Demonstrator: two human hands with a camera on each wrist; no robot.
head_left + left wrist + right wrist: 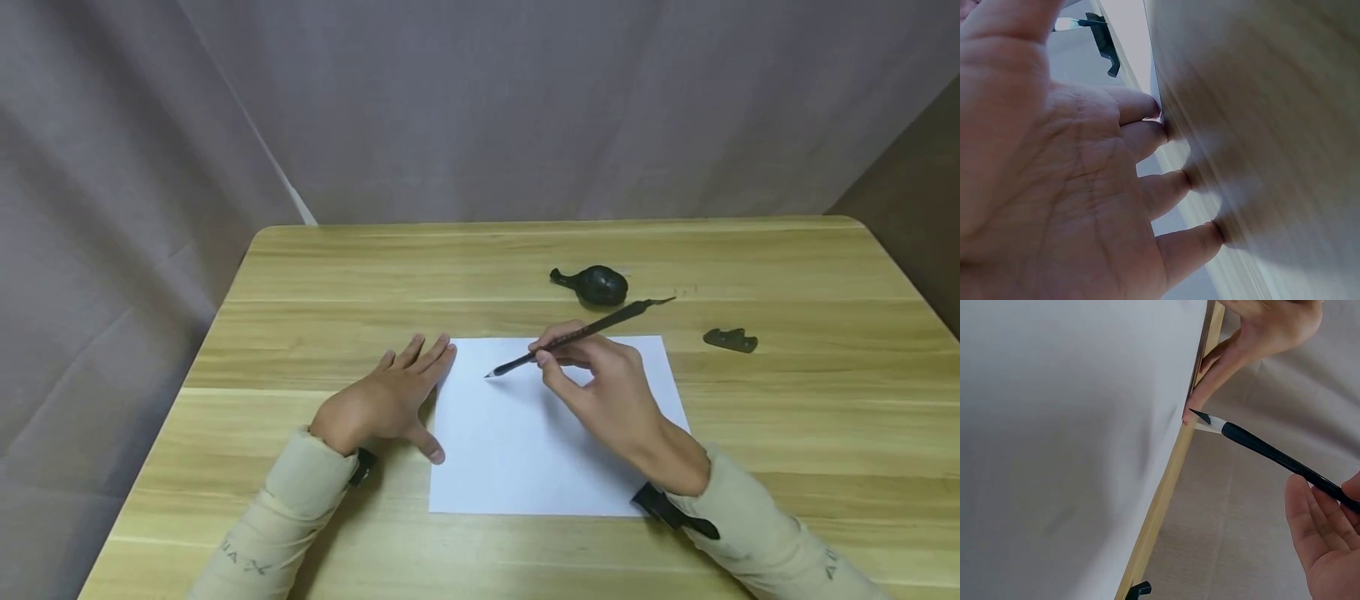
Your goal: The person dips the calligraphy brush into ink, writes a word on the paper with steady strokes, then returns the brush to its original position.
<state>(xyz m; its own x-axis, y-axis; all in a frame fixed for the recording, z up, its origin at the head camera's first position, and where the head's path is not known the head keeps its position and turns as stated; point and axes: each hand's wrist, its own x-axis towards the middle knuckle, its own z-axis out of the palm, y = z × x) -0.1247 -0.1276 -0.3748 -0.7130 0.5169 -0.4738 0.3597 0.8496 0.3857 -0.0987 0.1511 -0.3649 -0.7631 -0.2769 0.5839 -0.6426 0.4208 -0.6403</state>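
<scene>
A white sheet of paper (517, 450) lies on the wooden table, its visible surface unmarked. My left hand (393, 400) rests at the paper's left edge with fingers spread, its fingertips (1207, 237) pressing down on the tabletop and the sheet's border. In my right hand (607, 392) a dark calligraphy brush (581, 333) is pinched between thumb and fingers, slanting down to the left. The brush's bristles are white near the handle and dark at the point, as the right wrist view shows. That point hangs close over the upper left part of the paper.
Behind the paper lies a black gourd-shaped object (600, 286) with a narrow neck. A small dark notched piece, like a brush rest (731, 340), sits to the right. Grey curtain (480, 108) hangs beyond the far edge of the table (360, 267).
</scene>
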